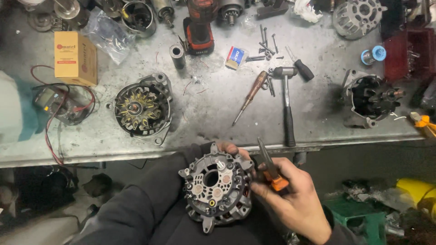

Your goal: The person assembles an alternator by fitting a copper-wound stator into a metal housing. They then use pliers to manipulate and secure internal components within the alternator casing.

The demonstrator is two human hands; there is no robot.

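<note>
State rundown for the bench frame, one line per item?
alternator housing: off the bench, rectifier side up, braced by left hand
pliers: gripped in right hand, tips pointing away
hammer: lying flat on workbench
screwdriver: lying flat
stator half: open face up
cardboard box: closed

head cam | steep downward look | lap close below | workbench (218, 118) beyond

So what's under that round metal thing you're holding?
Under the alternator part is a dark-sleeved lap. The left hand peeks from behind it; most of that hand is covered. The right hand holds orange-handled pliers beside it.
</note>
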